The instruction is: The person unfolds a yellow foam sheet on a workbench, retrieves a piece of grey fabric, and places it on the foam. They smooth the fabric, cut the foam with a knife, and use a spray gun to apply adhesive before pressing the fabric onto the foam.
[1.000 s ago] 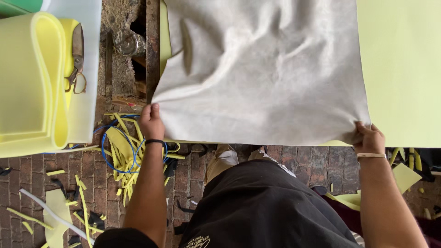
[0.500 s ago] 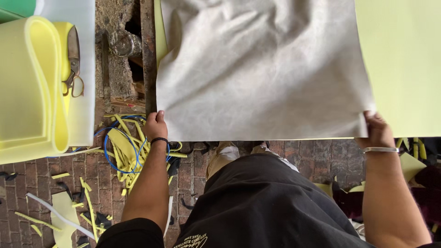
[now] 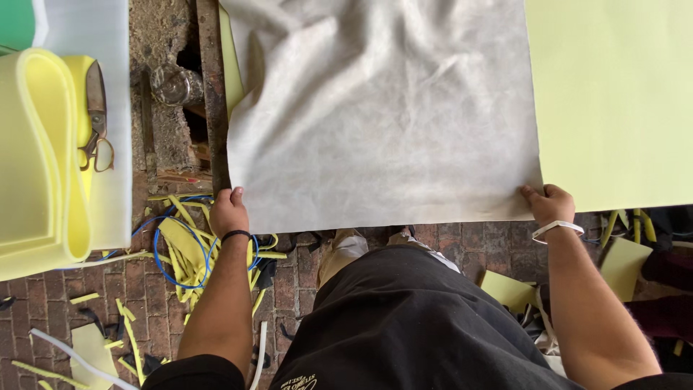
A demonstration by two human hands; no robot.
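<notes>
A large grey sheet of fabric point(image 3: 382, 108) lies wrinkled over a pale yellow-green foam sheet point(image 3: 613, 94) on a work surface. My left hand point(image 3: 229, 209) pinches the sheet's near left corner; a black band is on that wrist. My right hand point(image 3: 548, 204) grips the near right corner, with a white band on its wrist. Both corners sit at the table's near edge.
A folded yellow foam stack point(image 3: 36, 159) on the left carries metal scissors point(image 3: 96, 119). A rusty metal bar point(image 3: 211, 87) runs along the sheet's left side. Yellow foam scraps and a blue cord point(image 3: 177, 249) litter the brick floor point(image 3: 43, 289).
Both hands have drawn the grey sheet's near edge toward me and spread it flatter; the corners now sit farther apart and the edge is straighter.
</notes>
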